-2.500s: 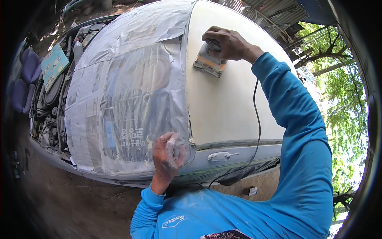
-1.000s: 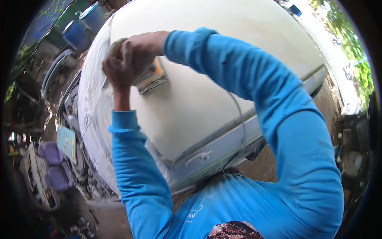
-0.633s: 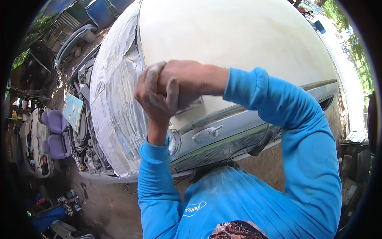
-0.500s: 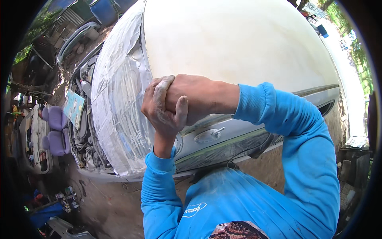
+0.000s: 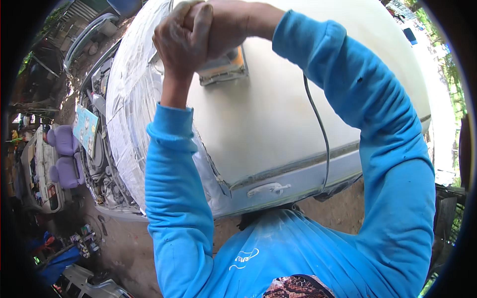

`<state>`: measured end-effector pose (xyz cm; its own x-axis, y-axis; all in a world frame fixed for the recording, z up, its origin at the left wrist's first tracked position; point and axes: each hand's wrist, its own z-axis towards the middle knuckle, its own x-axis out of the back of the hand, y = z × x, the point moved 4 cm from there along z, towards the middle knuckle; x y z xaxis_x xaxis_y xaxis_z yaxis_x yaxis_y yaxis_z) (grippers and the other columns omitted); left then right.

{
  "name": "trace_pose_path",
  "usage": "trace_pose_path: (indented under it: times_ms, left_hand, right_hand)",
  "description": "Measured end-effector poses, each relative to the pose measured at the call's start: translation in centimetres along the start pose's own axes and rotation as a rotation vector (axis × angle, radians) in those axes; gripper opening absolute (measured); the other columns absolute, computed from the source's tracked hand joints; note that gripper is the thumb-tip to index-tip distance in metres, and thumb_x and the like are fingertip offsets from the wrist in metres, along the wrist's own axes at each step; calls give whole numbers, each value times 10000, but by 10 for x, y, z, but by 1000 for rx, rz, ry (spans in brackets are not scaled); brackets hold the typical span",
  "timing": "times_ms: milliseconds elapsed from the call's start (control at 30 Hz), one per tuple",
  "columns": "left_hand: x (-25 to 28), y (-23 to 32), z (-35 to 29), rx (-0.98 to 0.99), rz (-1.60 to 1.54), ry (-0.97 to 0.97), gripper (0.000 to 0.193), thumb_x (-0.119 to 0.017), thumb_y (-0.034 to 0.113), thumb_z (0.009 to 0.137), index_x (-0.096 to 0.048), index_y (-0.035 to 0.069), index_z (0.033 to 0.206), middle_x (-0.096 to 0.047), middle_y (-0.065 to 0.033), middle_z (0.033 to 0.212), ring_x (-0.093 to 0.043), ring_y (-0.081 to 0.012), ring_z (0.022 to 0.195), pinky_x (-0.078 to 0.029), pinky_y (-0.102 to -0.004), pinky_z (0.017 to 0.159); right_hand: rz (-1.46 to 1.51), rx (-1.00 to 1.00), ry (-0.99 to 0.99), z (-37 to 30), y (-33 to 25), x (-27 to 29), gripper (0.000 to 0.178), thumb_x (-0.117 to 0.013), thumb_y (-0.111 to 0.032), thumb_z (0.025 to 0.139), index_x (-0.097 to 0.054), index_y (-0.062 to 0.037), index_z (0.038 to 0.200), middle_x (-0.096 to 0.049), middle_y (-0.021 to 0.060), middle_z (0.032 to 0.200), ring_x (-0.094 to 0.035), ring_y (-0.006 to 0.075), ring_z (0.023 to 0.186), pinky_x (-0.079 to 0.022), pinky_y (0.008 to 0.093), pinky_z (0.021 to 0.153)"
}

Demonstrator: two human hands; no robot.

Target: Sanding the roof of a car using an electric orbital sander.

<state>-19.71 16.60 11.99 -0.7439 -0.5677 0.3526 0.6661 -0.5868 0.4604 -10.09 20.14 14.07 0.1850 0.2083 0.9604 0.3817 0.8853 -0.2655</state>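
Observation:
A boxy orange-and-grey power sander [image 5: 232, 64] lies on the cream-white roof [image 5: 268, 124] of a car, under my joined hands. My right hand [image 5: 228, 24] is closed over its top, though most of its fingers are hidden. From the other side my left hand [image 5: 178, 42] wraps over the right one, thumb upright and fingers dusty. A dark cord [image 5: 320, 124] comes out beneath my right sleeve and drapes down across the roof edge and the car's side.
Crinkled masking sheet [image 5: 129, 99] covers the windscreen area. The engine bay [image 5: 112, 184] is exposed, with a light-blue board [image 5: 87, 129] beside it. A door handle [image 5: 268, 188] sits on the near side. Purple seats [image 5: 67, 154] and car parts stand at left.
Both hands, still clasped, have moved away from me and slightly left over the roof. The sander beneath them and its cord now show.

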Motion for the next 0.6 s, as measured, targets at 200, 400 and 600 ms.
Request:
trace_pose_path:
  times_ms: [200, 400, 600]
  left_hand:
    - [-31, -43, 54, 0, -73, -26, 348, -602, 314, 949, -694, -20, 919, -677, -209, 789, -699, -305, 760, -523, -402, 730]
    - [-38, -45, 57, -12, -29, 5, 334, -598, 308, 950, -697, -9, 916, -682, -217, 801, -707, -332, 779, -523, -408, 731]
    - [-4, 2, 3, 74, -48, 65, 339, -694, 405, 856, -751, 79, 927, -722, -194, 812, -712, -406, 758, -563, -462, 704]
  right_hand:
    - [25, 16, 58, 32, 54, 13, 164, -683, -196, 725, -675, -121, 870, -717, 132, 895, -691, 332, 852, -579, 382, 782]
    - [65, -26, 86, 33, 58, 18, 192, -704, -194, 715, -661, -103, 878, -711, 138, 880, -689, 339, 824, -580, 391, 755]
    - [96, -130, 69, -4, 4, 5, 226, -726, -192, 704, -646, -85, 887, -705, 144, 865, -686, 345, 797, -581, 400, 728]
